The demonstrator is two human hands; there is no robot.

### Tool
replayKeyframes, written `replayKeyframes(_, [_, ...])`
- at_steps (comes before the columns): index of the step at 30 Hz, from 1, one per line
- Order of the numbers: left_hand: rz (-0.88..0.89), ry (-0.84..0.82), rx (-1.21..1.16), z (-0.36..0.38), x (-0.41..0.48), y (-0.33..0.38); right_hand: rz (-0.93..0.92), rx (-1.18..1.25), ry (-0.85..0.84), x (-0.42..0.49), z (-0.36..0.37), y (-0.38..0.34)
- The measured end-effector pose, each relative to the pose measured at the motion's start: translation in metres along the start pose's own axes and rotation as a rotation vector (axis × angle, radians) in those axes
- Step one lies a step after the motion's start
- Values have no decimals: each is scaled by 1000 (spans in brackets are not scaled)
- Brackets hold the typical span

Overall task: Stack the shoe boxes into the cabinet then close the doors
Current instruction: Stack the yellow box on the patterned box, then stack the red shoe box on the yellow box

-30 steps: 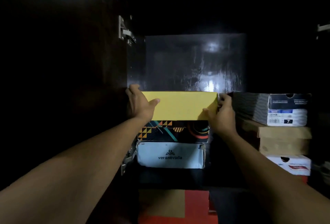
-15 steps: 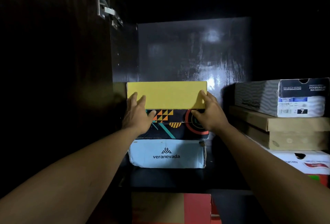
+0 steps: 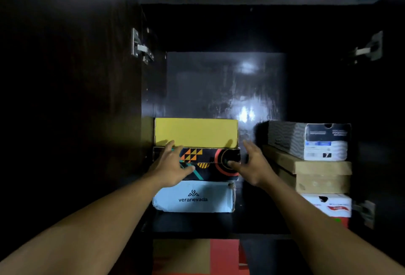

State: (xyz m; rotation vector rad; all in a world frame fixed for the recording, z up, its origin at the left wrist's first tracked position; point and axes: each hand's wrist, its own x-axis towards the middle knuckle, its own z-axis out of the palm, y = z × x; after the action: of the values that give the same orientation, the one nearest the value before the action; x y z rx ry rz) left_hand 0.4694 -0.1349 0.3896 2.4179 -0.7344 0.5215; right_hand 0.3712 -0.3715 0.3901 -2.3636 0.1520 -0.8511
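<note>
Yellow box [image 3: 196, 132] sits atop patterned box [image 3: 208, 157] in cabinet [image 3: 225, 82], long axis left-right. Left hand [image 3: 173, 165], right hand [image 3: 252, 165] just below yellow box, fingers spread, gripping nothing; both equally near.

The pale blue box [image 3: 194, 197] at the bottom of the left stack on the cabinet shelf reads "veranevada" under a small logo. The grey box [image 3: 308, 140] atop the right stack bears a label with "7"; its other print is too blurred to read.
</note>
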Motion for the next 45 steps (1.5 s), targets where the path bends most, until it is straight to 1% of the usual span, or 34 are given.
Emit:
replayKeyframes(3, [67, -55, -49, -1, -33, 34, 56, -32, -17, -51, -41, -5])
replayKeyframes(8, [178, -169, -123, 6, -92, 104, 70, -98, 27, -143, -119, 2])
replayKeyframes(9, [204, -178, -141, 10, -104, 120, 106, -127, 23, -165, -135, 1])
replayKeyframes(10, [229, -190, -153, 15, -116, 137, 154, -147, 27, -186, -150, 0])
replayKeyframes(16, [354, -305, -230, 64, -188, 231, 275, -288, 96, -291, -222, 10])
replayKeyframes(19, [401, -385, -249, 93, -224, 267, 341, -348, 169, -334, -249, 18])
replayKeyframes(23, [468, -507, -297, 133, -274, 301, 533, -425, 178, -395, -270, 31])
replayKeyframes(26, [544, -640, -343, 160, -311, 323, 675, -510, 186, -445, -287, 41])
replayKeyframes(29, [639, -736, -391, 180, -344, 349, 826, -593, 240, -494, -305, 39])
replayKeyframes(34, [746, -876, -463, 204, -392, 393, 1026, -647, 326, -561, -331, 32])
replayKeyframes(37, [790, -962, -494, 220, -426, 409, 1128, -654, 359, -598, -335, 35])
replayKeyframes(40, [831, -1050, -468, 236, -466, 418, 1208, -640, 382, -640, -331, 43])
replayKeyframes(45, [899, -1109, -372, 274, -529, 425, 1351, -538, 365, -718, -321, 75])
